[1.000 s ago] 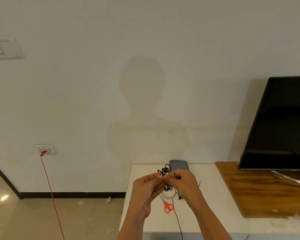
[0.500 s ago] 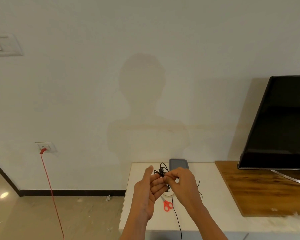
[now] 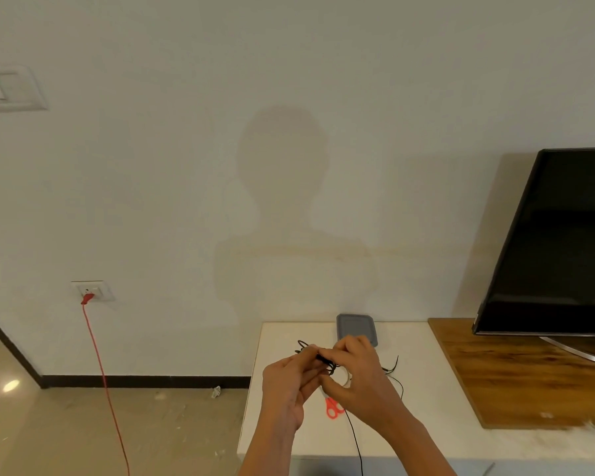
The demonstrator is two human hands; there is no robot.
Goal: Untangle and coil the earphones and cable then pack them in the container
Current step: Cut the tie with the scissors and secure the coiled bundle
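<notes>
Both hands are raised over the worktop (image 3: pixel 289 438) with a black tangle (image 3: pixel 318 355) pinched between them. The left hand (image 3: pixel 289 386) grips the clump from the left with its fingers curled round it; the right hand (image 3: pixel 356 376) pinches the same clump from the right with thumb and forefinger. Loops stick out above the left fingers, and one strand (image 3: pixel 354 441) hangs down from the right hand past the front edge of the worktop. More loose ends (image 3: pixel 394 367) lie on the worktop just right of the right hand. Whether the clump is the earphones, the cable or both I cannot tell.

Below the hands lie red-handled scissors (image 3: pixel 334 408), and a pale ring (image 3: pixel 346 379), perhaps a tape roll, shows in the gap under the right thumb. Behind the hands, near the wall, sits the grey container (image 3: pixel 354 326), lid on as far as I can see. A screen (image 3: pixel 557 252) stands on a wooden board (image 3: pixel 516 372) to the right.

By my reading the job is at its early stage: untangling is under way, nothing is coiled, nothing is packed, and the container has yet to be opened.
</notes>
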